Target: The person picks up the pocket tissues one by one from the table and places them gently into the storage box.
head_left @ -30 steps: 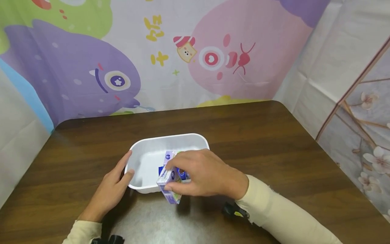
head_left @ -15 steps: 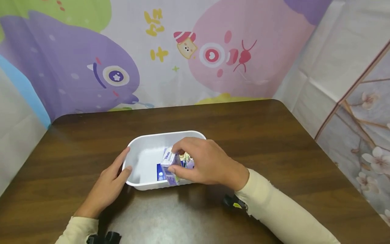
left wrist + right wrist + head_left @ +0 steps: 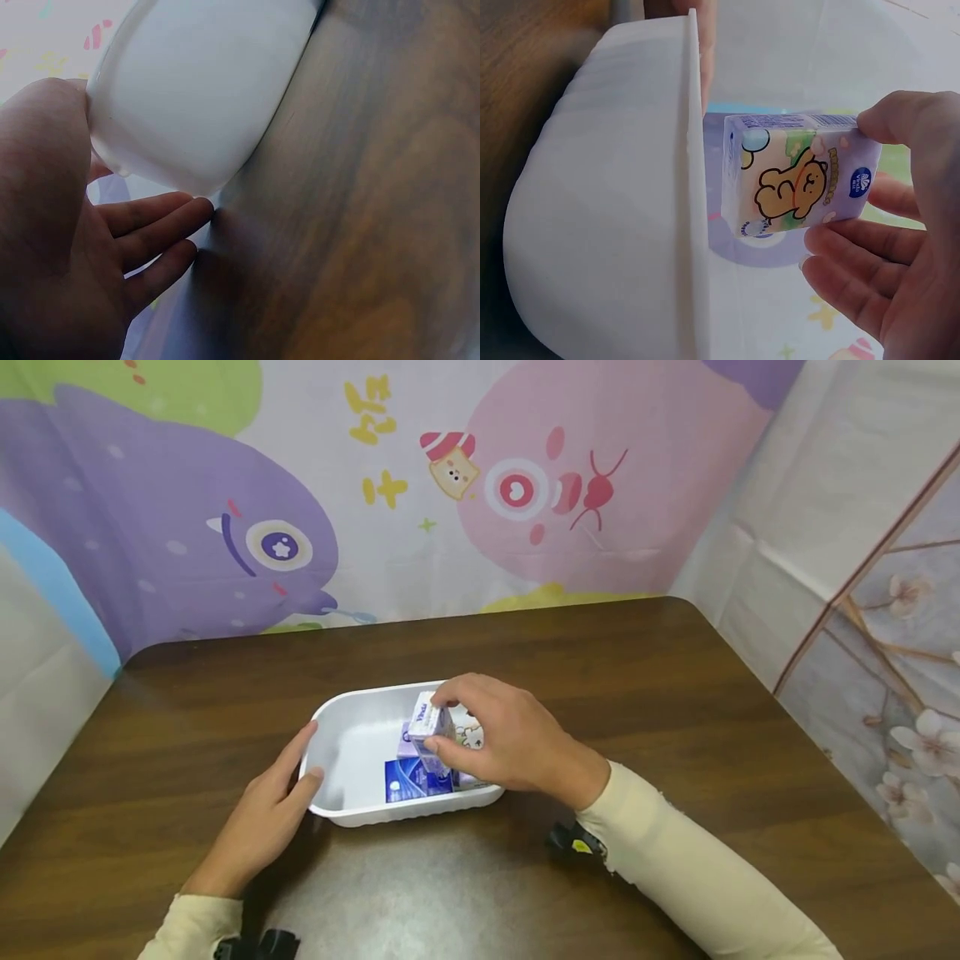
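My right hand (image 3: 517, 739) pinches a small purple packet of tissues (image 3: 795, 176), printed with a brown cartoon bear, between thumb and fingers. That packet is upright over the right part of a white plastic tub (image 3: 352, 817). Inside the tub lie a dark blue packet (image 3: 418, 779) and a lilac packet (image 3: 406, 743). Another packet with a cartoon print (image 3: 470, 735) is partly hidden by my right hand. At the tub's left end, my left hand (image 3: 258, 827) rests thumb and index finger on the rim. In the left wrist view its other fingers (image 3: 161, 232) stretch out along the outer wall.
The tub stands on a brown wooden table (image 3: 600, 668). Behind the table hangs a cartoon-printed cloth (image 3: 405, 560), and a flower-patterned cloth (image 3: 892, 693) hangs at the right.
My right hand has carried the tissue packet up and away from the tub's near rim to over its inside, uncovering the dark blue packet. The left hand stays at the rim.
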Demonstrator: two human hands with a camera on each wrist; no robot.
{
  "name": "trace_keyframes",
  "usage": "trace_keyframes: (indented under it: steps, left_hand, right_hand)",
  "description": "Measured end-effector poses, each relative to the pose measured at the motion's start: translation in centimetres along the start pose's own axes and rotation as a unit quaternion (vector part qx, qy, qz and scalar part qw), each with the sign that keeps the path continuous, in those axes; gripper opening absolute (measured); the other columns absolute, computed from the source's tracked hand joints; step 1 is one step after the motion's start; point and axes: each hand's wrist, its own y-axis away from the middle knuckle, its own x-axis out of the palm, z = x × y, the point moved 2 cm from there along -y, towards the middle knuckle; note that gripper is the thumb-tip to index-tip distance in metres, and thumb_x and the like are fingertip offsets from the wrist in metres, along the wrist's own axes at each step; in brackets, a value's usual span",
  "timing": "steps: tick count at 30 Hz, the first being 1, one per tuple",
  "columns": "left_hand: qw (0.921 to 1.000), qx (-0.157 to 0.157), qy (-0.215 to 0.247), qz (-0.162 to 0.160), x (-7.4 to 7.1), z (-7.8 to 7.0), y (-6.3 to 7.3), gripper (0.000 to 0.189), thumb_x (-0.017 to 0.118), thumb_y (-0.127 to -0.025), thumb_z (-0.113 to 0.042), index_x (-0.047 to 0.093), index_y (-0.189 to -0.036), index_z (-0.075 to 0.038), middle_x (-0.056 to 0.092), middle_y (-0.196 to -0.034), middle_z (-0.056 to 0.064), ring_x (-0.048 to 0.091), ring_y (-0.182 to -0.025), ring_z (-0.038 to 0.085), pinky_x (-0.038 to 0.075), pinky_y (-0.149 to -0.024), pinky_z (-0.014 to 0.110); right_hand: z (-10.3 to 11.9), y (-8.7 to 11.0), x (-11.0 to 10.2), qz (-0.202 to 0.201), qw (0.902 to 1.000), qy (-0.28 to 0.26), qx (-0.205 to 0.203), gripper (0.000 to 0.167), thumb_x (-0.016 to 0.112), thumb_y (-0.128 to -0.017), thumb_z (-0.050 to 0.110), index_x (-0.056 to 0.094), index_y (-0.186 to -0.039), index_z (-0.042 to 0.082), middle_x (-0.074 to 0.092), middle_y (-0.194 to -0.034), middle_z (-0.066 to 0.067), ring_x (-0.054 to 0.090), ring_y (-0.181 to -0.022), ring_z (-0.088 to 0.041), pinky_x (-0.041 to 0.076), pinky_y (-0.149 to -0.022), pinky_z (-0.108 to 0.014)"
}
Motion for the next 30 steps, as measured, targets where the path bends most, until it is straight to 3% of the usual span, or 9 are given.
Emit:
trace_keyframes:
  steps: [17,24,30]
  left_hand:
    - [1.0,0.001,0.008,-0.004,0.0,0.1,0.1,0.06,0.046,-0.107,-0.034,0.021,-0.162,-0.029,0.032,-0.159,0.019,0.035,-0.141,0.043,0.031,-0.106,0.066]
    - [0.9999,-0.011,-0.001,0.005,-0.4,0.3,0.4,0.062,0.045,-0.107,-0.036,0.018,-0.162,-0.031,0.03,-0.16,0.019,0.034,-0.142,0.044,0.031,-0.106,0.067]
    - [0.9999,-0.01,0.008,0.01,-0.1,0.1,0.1,0.061,0.045,-0.107,-0.037,0.017,-0.162,-0.034,0.028,-0.161,0.016,0.032,-0.143,0.042,0.029,-0.107,0.067]
  right_hand:
    - [-1.4,-0.2,0.3,-0.013,0.9998,0.012,0.006,0.037,0.075,-0.09,0.032,0.066,-0.117,0.007,0.068,-0.117,-0.002,0.062,-0.108,-0.012,0.051,-0.093,-0.027]
    - [-1.4,-0.3,0.8,0.016,0.9992,0.013,0.033,0.044,0.072,-0.093,0.033,0.062,-0.127,0.007,0.064,-0.13,-0.006,0.059,-0.121,-0.016,0.048,-0.1,-0.03]
    - [-1.7,0.0,0.8,0.029,0.9975,0.019,0.061,0.05,0.074,-0.093,0.032,0.059,-0.133,0.008,0.063,-0.132,-0.005,0.059,-0.122,-0.017,0.048,-0.1,-0.032]
